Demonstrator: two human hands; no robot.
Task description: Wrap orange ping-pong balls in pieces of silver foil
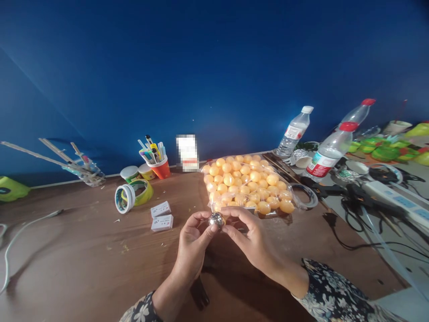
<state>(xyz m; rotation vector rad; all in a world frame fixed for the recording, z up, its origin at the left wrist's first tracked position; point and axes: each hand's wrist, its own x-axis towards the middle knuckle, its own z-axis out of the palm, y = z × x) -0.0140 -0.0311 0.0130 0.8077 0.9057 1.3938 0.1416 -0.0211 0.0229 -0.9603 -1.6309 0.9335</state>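
Note:
My left hand (194, 237) pinches a shiny silver metal ball (216, 220) between thumb and forefinger, just above the brown table. On the ball's other side, my right hand (248, 237) has its thumb and fingers closed against it. A small yellowish patch shows between the right fingertips, too small to make out. Directly behind my hands lies a clear plastic bag of orange balls (246, 181). Two small white boxes (162, 222) rest to the left of my left hand. Below my hands a dark object (200, 290) is partly hidden by my left wrist.
Rolls of tape (124, 199) and an orange cup of pens (160, 167) stand at the back left. Plastic bottles (295, 129), a power strip (398, 201) and black cables (351, 246) crowd the right. A white cable (20, 232) runs along the left.

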